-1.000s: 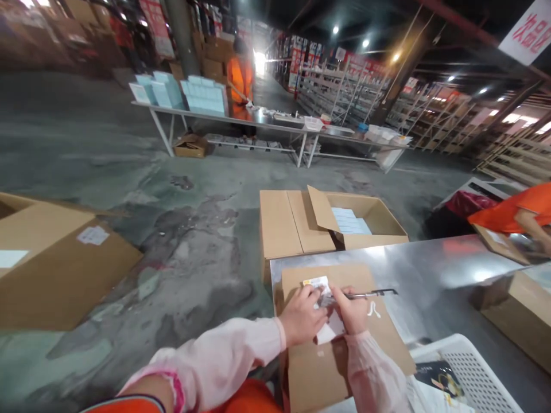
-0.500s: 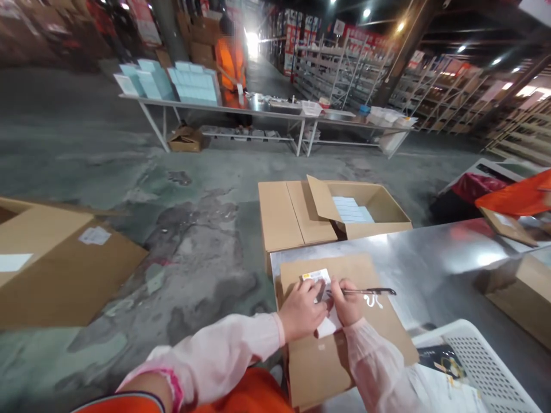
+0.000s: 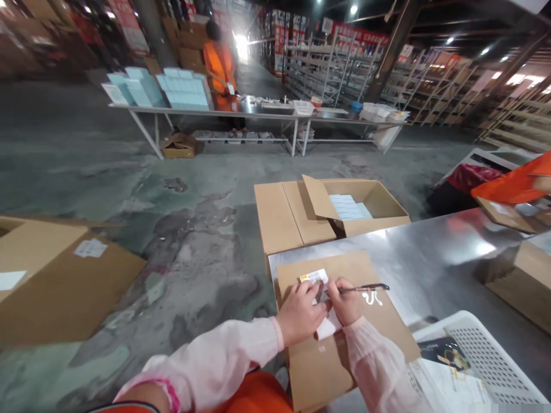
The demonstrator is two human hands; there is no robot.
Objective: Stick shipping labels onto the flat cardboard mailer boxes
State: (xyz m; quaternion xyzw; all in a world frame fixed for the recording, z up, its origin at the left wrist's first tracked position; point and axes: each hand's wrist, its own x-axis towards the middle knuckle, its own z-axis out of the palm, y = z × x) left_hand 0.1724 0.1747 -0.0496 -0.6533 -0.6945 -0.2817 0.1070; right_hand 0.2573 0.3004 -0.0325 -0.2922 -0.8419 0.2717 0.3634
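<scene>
A white printed slip (image 3: 326, 328) with a yellow mark at its top corner lies on a brown cardboard box (image 3: 318, 373) at the table's near end. My left hand (image 3: 301, 312) rests over the slip, its fingers slightly bent and apart, pressing the paper down. My right hand (image 3: 345, 303) is closed round a dark pen (image 3: 370, 287), whose back end points right. The pen's tip is near the slip and the left fingertips, mostly hidden by my fingers. A white squiggle is printed on the cardboard right of the pen.
A white plastic basket (image 3: 495, 358) with papers stands at right on the metal table (image 3: 430, 252). Beyond the table edge is an open carton (image 3: 379, 201) holding pale blue boxes (image 3: 348, 207). Another carton (image 3: 103, 287) is on the left. A person in orange (image 3: 219, 63) stands behind the far table.
The view has shifted slightly, so the background sits a little differently. Both hands stay at the slip, and the pen's back end has tilted up a little.
</scene>
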